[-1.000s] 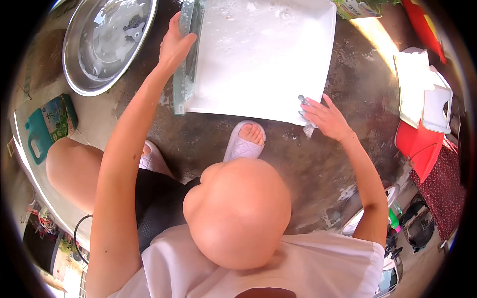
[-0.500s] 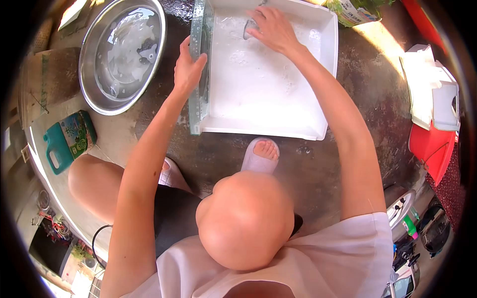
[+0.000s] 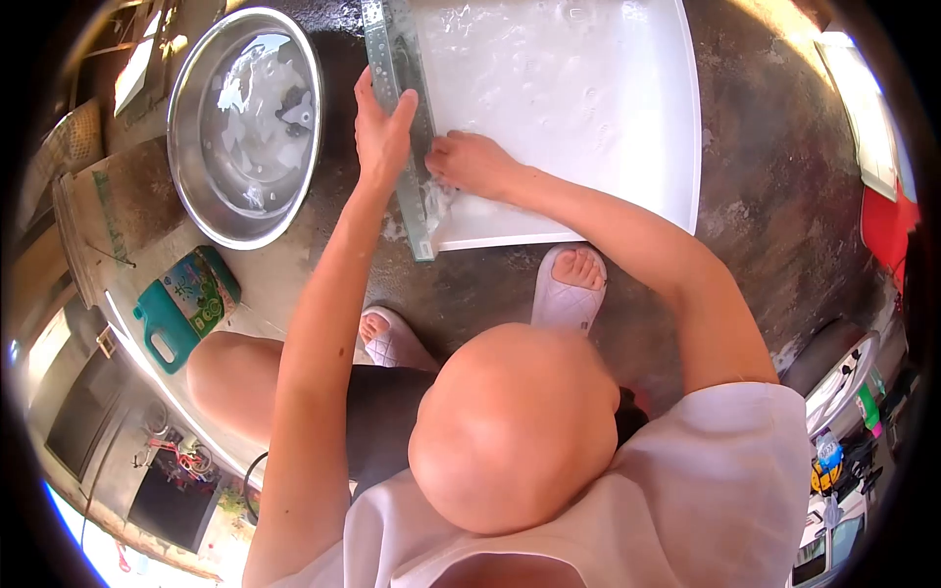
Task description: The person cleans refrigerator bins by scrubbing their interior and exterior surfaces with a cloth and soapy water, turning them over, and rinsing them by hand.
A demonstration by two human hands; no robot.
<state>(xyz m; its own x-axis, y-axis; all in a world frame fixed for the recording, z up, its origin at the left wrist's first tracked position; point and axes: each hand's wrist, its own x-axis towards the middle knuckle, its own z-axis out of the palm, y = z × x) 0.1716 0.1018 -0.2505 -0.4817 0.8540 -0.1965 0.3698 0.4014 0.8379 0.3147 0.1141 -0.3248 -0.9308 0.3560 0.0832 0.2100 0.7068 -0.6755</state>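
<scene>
White drawer (image 3: 578, 118) lies far-centre, R of the metal basin (image 3: 306, 181). Our L hand (image 3: 383, 137) grasps its clear panel (image 3: 416, 220); our R hand (image 3: 475, 165) curls its fingers inside, by that panel; can't tell if they hold anything. Best we brace w/ L, work R evenly.

I see my left hand (image 3: 382, 137) grip, thumb (image 3: 405, 108) opposite fingers (image 3: 365, 93), arm (image 3: 319, 304) extended; just beside it, my right hand (image 3: 477, 165) curls, elbow (image 3: 714, 284) bent.

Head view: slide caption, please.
Left hand on the edge of a white tray, right hand inside it, metal basin alongside.
</scene>
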